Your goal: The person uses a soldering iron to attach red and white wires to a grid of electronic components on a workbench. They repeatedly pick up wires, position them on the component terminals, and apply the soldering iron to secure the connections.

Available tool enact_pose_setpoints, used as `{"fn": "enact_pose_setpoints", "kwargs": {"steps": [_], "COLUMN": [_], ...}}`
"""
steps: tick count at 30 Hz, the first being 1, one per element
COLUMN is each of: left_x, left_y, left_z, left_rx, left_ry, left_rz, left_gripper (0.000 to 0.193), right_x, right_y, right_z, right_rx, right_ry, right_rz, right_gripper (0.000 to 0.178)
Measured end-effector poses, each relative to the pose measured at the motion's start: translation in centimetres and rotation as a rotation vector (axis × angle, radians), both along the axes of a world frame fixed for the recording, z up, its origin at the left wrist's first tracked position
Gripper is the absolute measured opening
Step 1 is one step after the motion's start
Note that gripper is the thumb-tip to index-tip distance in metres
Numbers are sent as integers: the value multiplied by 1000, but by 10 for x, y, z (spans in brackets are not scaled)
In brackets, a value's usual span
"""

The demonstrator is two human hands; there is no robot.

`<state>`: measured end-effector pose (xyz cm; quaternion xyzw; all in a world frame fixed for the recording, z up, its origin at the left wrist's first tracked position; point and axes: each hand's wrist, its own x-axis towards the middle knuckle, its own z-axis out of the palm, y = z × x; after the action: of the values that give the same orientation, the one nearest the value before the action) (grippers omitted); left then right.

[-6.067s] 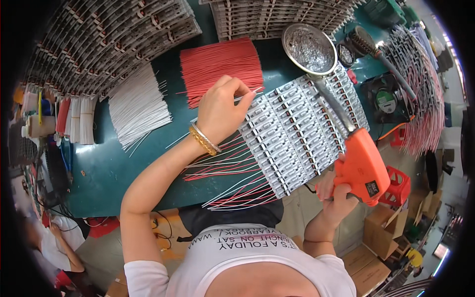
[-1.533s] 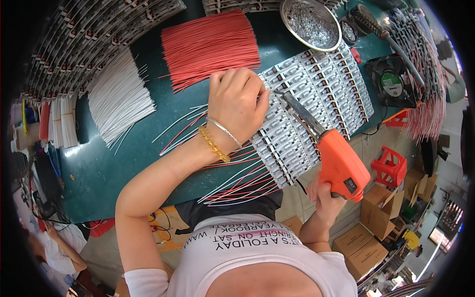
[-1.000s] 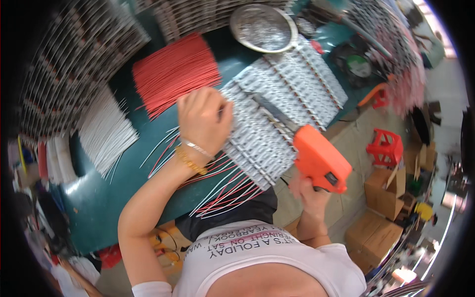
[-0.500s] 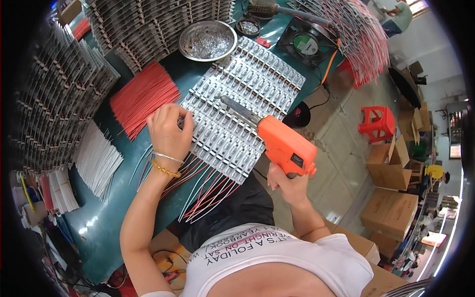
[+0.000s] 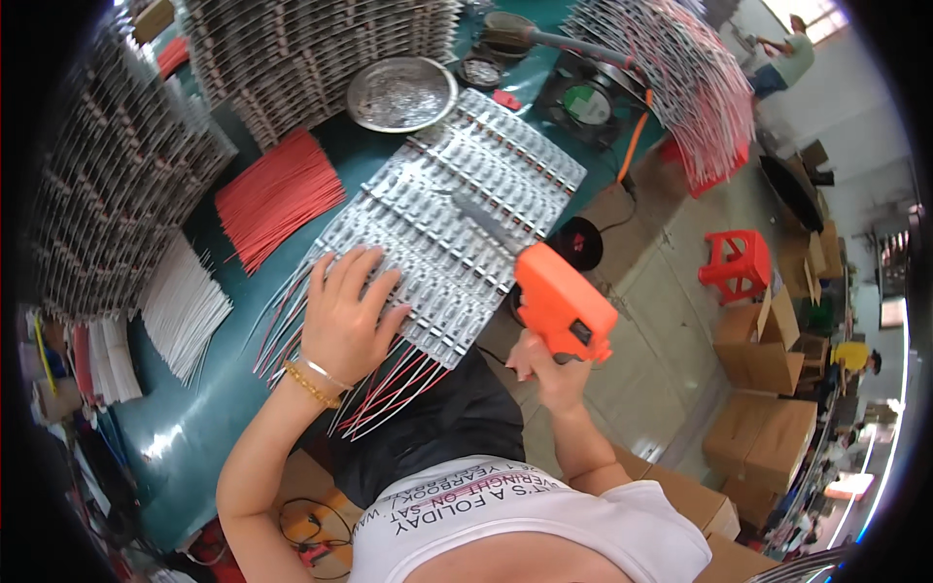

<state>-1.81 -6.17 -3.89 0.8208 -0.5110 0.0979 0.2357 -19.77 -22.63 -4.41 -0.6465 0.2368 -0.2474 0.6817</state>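
Observation:
My right hand [image 5: 556, 374] is wrapped round the handle of an orange soldering gun [image 5: 564, 299]. Its dark metal snout reaches left over a silvery panel of small circuit boards [image 5: 466, 262], tip above the panel's middle; whether it touches I cannot tell. My left hand [image 5: 352, 321] lies with fingers apart at the panel's lower left edge, palm down, holding nothing I can see. Red and white wires [image 5: 389, 394] stick out from that edge, partly beneath the hand. Loose red wires [image 5: 280, 199] and white wires [image 5: 185, 316] lie in piles to the left.
Tall stacks of boards [image 5: 321, 58] line the far left of the green table [image 5: 185, 428]. Beyond the panel are a metal bowl [image 5: 352, 97], a black fan [image 5: 586, 102] and a wired bundle [image 5: 671, 78]. A red stool [image 5: 736, 264] and cardboard boxes [image 5: 763, 432] stand right; a person is far off.
My left hand has come down and nearer along the panel's edge, its fingers spreading from a closed pose. More wires show at the left edge. The soldering gun stays over the panel.

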Motion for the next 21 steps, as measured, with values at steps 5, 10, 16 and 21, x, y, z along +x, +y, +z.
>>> {"fn": "enact_pose_setpoints", "kwargs": {"steps": [5,10,16,21], "left_x": [2,1,-4,-6], "left_y": [7,8,24,46], "left_z": [-1,-5,2,4], "left_rx": [0,9,42,-77], "left_ry": [65,33,50,10], "left_rz": [-17,5,6,5], "left_gripper": [27,27,30,28], "right_x": [21,67,141,109], "right_y": [-30,-57,-81,-58], "right_z": [6,43,39,43], "right_rx": [-301,-353,-484,-273], "right_ry": [-220,-414,25,-22], "right_rz": [-89,-21,-51,-136], "right_gripper": [41,51,15,30]}}
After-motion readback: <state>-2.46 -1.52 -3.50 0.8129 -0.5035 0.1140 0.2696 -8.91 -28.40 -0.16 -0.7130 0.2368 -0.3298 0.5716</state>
